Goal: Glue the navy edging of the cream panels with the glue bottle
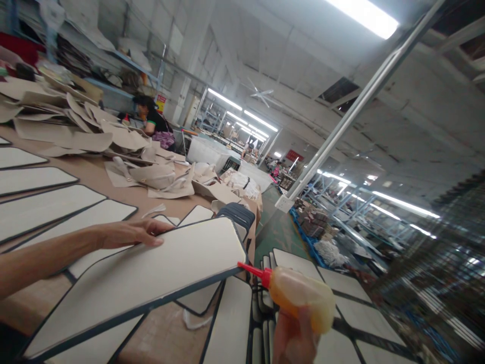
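Note:
My left hand grips the far edge of a cream panel with a dark navy border, thumb on its face and fingers beneath. The panel is tilted above the table. A squeeze bottle of yellowish liquid, with a red cap and long red nozzle, is in my right hand. Its nozzle tip meets the panel's right corner at the border, or lies very close to it. Part of my right hand is cut off by the bottom of the view.
Similar bordered panels lie fanned out at left. Loose beige pieces are heaped behind them on the brown table. More panels are stacked at right. A slanted metal pole crosses the right side. Another person sits farther back.

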Available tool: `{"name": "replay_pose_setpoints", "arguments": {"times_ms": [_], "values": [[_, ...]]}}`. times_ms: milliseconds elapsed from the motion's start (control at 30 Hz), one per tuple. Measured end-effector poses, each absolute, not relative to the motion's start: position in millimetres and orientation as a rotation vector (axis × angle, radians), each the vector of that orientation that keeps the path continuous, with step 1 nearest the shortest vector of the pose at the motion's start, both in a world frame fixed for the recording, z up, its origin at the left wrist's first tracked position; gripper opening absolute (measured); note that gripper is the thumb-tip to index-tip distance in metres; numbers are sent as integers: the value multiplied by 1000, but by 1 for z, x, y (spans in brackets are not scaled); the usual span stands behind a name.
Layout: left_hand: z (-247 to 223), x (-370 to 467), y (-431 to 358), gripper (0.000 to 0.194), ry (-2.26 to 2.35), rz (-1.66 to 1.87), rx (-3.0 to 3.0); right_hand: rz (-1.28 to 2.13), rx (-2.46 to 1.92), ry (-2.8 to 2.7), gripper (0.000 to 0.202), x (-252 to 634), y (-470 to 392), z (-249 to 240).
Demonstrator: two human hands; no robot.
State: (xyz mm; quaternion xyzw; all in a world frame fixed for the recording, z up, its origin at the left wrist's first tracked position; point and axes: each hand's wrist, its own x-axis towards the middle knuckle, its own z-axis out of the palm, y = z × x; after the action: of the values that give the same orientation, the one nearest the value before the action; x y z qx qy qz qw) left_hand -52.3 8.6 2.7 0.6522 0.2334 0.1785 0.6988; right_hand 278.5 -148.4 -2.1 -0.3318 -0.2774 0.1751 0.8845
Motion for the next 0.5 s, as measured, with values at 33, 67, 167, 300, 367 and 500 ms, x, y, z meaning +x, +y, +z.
{"name": "replay_pose_setpoints", "arguments": {"times_ms": [33, 67, 167, 300, 367, 500], "values": [[0, -53, 9, 58, 536, 395, 1438, 349, -690, -588, 43, 277, -148, -2], [-3, -53, 10, 58, 551, 396, 1424, 340, -692, -594, 41, 276, -148, -2], [-13, -55, 14, 57, 574, 422, 1400, 322, -685, -594, 40, 271, -147, -2], [-22, -55, 17, 55, 570, 437, 1381, 346, -697, -562, 43, 263, -145, -4], [-24, -55, 17, 57, 541, 448, 1365, 365, -694, -560, 47, 260, -144, -5], [-26, -54, 16, 56, 510, 483, 1359, 379, -681, -534, 48, 255, -142, -9]]}}
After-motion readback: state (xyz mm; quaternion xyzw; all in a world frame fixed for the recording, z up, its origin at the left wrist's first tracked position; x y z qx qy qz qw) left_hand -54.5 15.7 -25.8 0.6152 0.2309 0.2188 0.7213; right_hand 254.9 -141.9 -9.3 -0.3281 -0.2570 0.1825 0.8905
